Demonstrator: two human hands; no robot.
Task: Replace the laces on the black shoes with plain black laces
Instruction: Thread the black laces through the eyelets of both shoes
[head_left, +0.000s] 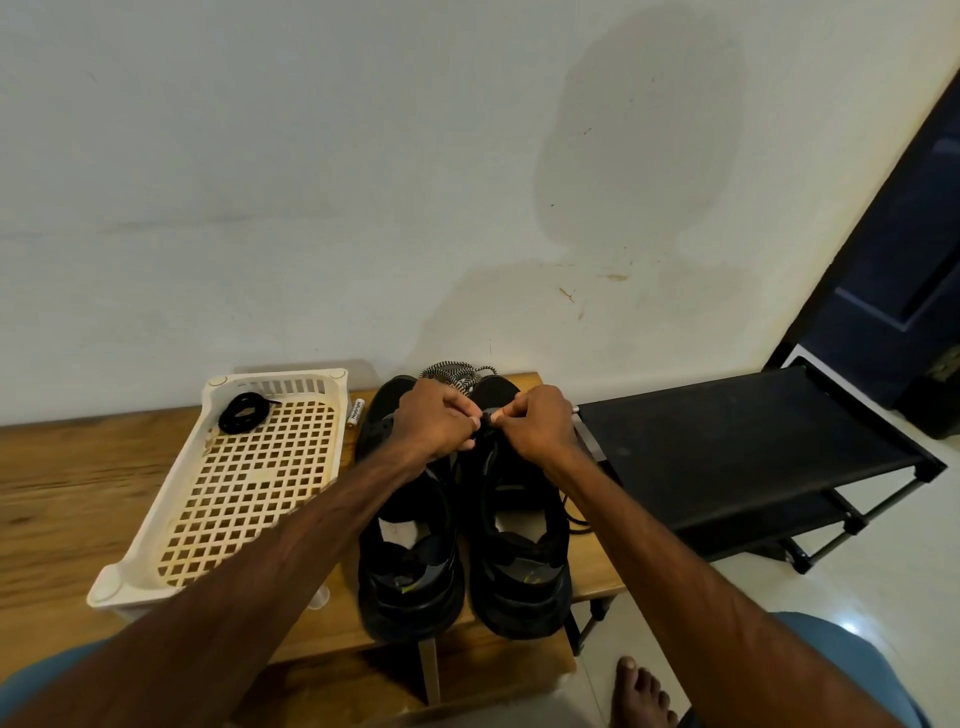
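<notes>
While both hands worked at the toe end of the right-hand shoe (524, 561), the job looked less than half done. The wooden table (62, 483) filled the lower left of the frame, with a black shoe rack (727, 447) at the right. The white basket (280, 375) at centre left held only one coiled black lace (243, 413), probably meant for the left-hand shoe (410, 571), which seemed to have no lace yet.

The left hand (434, 421) and right hand (540, 426) met just above centre. Their fingers (467, 415) pinched a black lace (576, 525) at the lowest eyelets, its slack trailing off the shoe's right side. The old patterned laces (452, 373) lay heaped behind the toes, against the wall. A small battery (356, 413) lay just beside the basket.
</notes>
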